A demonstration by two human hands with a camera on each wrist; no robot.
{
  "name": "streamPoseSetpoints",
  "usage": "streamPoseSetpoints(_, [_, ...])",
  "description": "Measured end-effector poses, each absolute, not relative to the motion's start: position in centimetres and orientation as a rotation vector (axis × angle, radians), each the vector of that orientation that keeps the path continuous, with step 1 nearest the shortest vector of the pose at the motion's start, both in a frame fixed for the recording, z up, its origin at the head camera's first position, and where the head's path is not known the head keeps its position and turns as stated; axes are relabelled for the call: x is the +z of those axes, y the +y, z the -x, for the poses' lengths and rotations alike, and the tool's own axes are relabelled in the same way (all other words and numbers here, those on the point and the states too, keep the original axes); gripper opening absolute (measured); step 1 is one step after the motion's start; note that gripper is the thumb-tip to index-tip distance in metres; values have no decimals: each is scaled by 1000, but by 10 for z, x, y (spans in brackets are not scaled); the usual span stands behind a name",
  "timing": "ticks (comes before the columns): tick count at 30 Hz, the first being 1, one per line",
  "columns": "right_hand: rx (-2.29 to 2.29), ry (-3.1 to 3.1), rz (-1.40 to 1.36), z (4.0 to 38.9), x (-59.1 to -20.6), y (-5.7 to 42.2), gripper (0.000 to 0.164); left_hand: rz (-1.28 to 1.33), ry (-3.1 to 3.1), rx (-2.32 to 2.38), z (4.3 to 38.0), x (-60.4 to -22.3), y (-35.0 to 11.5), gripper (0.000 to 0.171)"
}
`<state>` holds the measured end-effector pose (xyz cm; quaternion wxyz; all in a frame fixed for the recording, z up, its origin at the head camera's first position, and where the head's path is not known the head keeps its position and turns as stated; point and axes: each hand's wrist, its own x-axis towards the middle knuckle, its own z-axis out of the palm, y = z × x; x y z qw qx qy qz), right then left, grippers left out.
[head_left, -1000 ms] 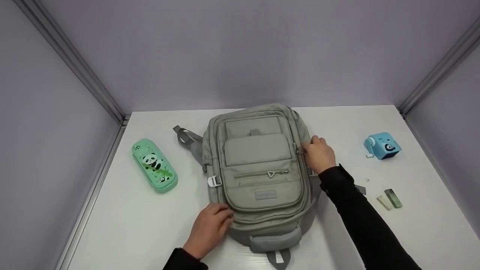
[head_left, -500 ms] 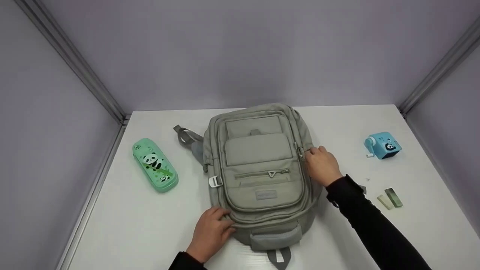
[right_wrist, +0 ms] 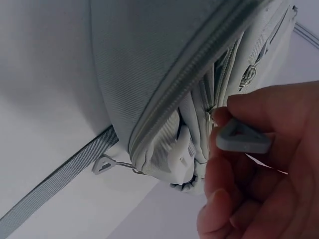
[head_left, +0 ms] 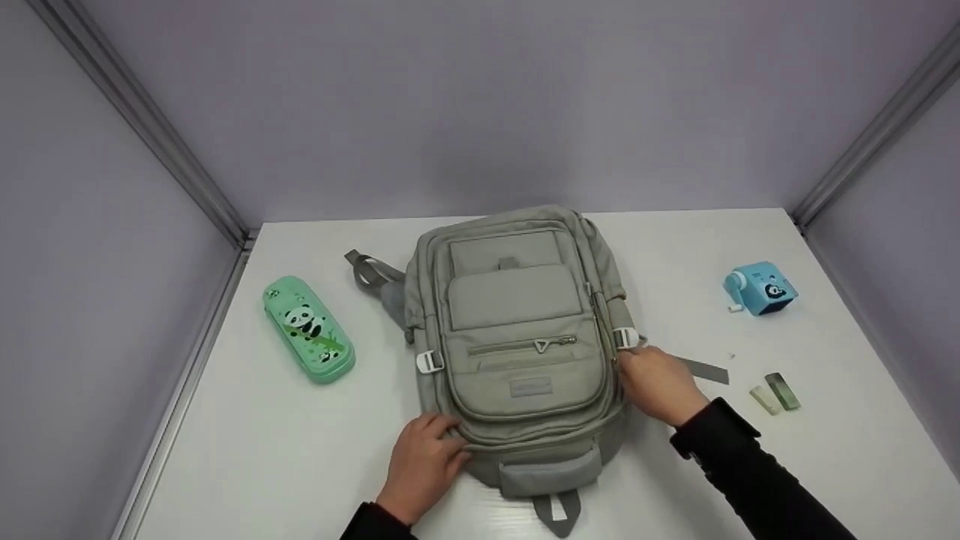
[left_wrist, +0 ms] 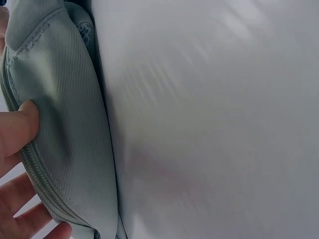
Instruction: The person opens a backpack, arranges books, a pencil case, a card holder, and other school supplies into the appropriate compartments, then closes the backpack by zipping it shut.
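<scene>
A grey-green backpack [head_left: 517, 300] lies front side up on the white table, its top handle [head_left: 551, 471] towards me. At its near left corner my left hand [head_left: 424, 465] holds the edge; in the left wrist view the thumb [left_wrist: 22, 124] presses the fabric beside a zip [left_wrist: 45, 186], with the fingers across the seam. On the bag's right side my right hand [head_left: 664, 386] pinches a triangular zipper pull [right_wrist: 244, 139] between thumb and fingers, near a white buckle [head_left: 626, 338]. Another zipper pull [right_wrist: 104, 164] hangs loose in the right wrist view.
A green panda pencil case [head_left: 309, 330] lies left of the bag. To the right are a blue pencil sharpener [head_left: 761, 288] with a crank and two small green-and-white blocks [head_left: 782, 391]. A grey strap [head_left: 705, 370] sticks out on the right. Walls enclose the table's back and sides.
My right hand has slid along the backpack's right side towards me, uncovering the white buckle and more of the grey strap. The left hand has barely shifted.
</scene>
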<state>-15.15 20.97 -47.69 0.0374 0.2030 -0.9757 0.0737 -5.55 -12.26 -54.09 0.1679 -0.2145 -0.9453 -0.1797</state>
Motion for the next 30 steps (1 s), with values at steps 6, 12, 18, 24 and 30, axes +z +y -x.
streamPoseSetpoints(6, [287,-3054,-584,130,-473,206,10,601,-2675,-538,55,-541,-121,9])
streamPoseSetpoints(12, [318,-3080,-619,116,-471,194,19,614,-2693,-570,50,-536,-116,6])
streamPoseSetpoints(18, [335,-3088,-628,112,-470,184,18,789,-2679,-662,41,-532,-95,14])
streamPoseSetpoints(24, [352,-3108,-646,108,-468,175,15,776,-2616,-649,41,-540,-82,15])
streamPoseSetpoints(30, [393,-3169,-637,103,-470,171,14,770,-2596,-620,42,-542,-84,19])
